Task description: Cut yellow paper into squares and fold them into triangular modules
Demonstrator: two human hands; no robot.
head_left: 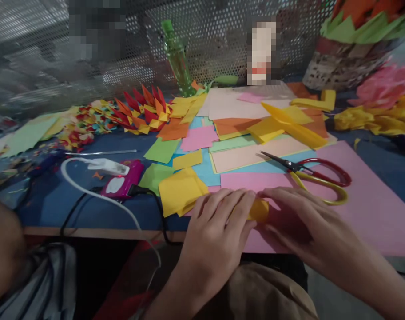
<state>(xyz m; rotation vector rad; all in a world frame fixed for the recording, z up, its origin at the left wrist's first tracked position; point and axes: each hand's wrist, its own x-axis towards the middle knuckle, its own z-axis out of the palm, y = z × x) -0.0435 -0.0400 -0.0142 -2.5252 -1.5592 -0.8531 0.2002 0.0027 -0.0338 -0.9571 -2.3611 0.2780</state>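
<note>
My left hand point(219, 218) lies palm down at the front edge of the table, its fingers bent over a small piece of yellow paper point(260, 210) and the thumb tucked below it. Only the paper's right end shows; the rest is hidden under the fingers. My right hand point(311, 224) is curved beside that end, index finger and thumb apart, with the tips close to the paper's edge. Both hands are over a large pink sheet point(365, 213). Just beyond the right hand lie scissors point(292, 166) with one red and one yellow handle loop, blades spread a little.
Yellow squares point(180, 191) and other coloured sheets are spread ahead. At left, a white cable point(136, 218) runs from a magenta device point(122, 182) over the table edge. Farther back stand a folded-paper piece point(145, 111), a green bottle point(177, 58) and a patterned pot point(342, 62).
</note>
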